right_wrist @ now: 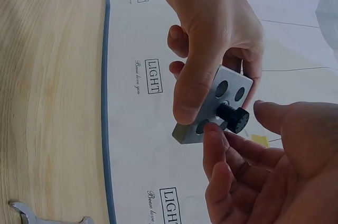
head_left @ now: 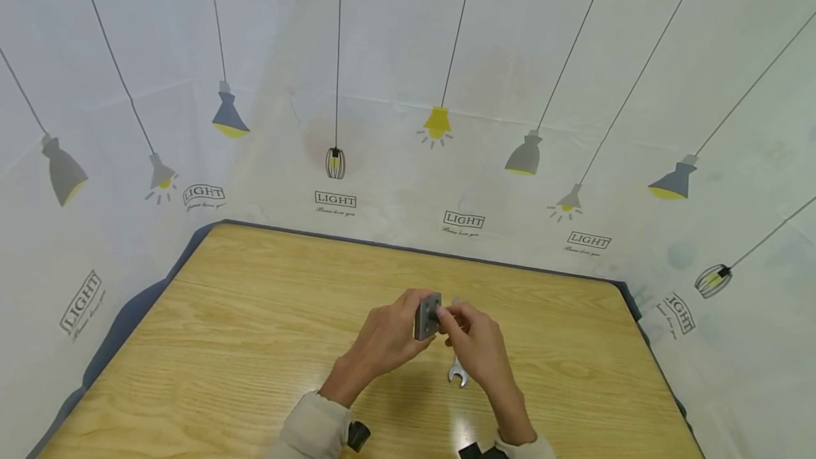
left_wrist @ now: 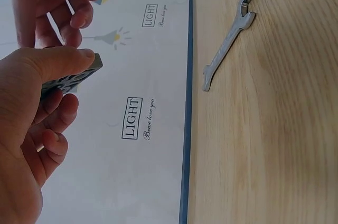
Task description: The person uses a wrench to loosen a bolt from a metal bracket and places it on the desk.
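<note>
A small grey metal block (right_wrist: 212, 109) with several round holes is held in my left hand (head_left: 389, 331), its thumb (right_wrist: 191, 94) pressed along one edge. From the block's face a black hex-head bolt (right_wrist: 233, 117) sticks out, its shank partly in the middle hole. Around this bolt curl the fingers of my right hand (head_left: 474, 342), a fingertip (right_wrist: 213, 131) at the shank and the thumb (right_wrist: 272, 115) close beside the head. In the left wrist view the left thumb covers much of the block (left_wrist: 68, 80), and the bolt is hidden.
An open-end wrench (left_wrist: 228, 42) lies on the wooden table (head_left: 255, 324), below the hands and partly covered by the right one in the head view. Behind the table's far edge hangs a pale sheet (head_left: 382, 41) printed with lamps.
</note>
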`<state>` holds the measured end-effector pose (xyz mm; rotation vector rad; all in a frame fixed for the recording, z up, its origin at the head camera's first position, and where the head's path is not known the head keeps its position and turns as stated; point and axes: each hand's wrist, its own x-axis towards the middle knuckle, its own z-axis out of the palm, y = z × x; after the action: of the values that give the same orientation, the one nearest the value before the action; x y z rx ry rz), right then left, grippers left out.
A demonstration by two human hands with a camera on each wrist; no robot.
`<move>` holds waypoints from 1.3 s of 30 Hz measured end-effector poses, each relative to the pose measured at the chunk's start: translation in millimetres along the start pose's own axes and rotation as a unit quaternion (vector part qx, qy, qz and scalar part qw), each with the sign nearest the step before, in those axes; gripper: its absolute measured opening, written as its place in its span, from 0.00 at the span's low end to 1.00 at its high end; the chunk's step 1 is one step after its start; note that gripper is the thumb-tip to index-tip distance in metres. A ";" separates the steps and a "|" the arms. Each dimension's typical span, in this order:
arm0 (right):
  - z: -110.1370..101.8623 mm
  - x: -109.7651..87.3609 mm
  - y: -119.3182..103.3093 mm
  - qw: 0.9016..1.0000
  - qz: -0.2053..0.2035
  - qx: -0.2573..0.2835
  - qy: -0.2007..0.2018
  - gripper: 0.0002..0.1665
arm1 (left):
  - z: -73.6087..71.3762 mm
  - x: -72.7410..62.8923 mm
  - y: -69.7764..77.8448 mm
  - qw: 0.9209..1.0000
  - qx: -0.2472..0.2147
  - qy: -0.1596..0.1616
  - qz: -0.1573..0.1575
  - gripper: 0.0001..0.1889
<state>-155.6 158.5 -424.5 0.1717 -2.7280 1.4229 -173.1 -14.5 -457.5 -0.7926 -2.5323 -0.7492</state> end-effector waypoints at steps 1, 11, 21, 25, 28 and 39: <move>0.5 0.4 -0.2 1.000 0.002 -0.001 -0.002 0.16 | 0.4 -0.1 -0.2 1.000 0.001 0.000 0.000 0.33; 2.8 0.0 -3.9 1.000 0.001 -0.003 -0.004 0.11 | 0.3 -1.5 0.6 1.000 -0.008 0.002 0.007 0.32; 2.3 -0.3 -3.4 1.000 -0.011 -0.005 0.004 0.09 | 0.2 -1.0 1.0 1.000 -0.005 0.000 0.005 0.33; 2.1 -0.9 -2.8 1.000 -0.015 -0.008 0.004 0.09 | 0.3 -1.0 1.0 1.000 -0.008 0.003 0.006 0.32; 1.8 -1.3 -2.5 1.000 -0.019 -0.011 0.006 0.09 | 0.7 -1.1 0.8 1.000 -0.008 0.004 0.007 0.31; 0.9 -1.1 -2.0 0.999 -0.038 -0.023 0.012 0.10 | 1.8 -0.8 -1.2 1.000 -0.004 0.007 0.008 0.31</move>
<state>-154.2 156.7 -423.5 0.2512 -2.7019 1.3318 -173.6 -14.6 -459.8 -0.8058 -2.5102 -0.7580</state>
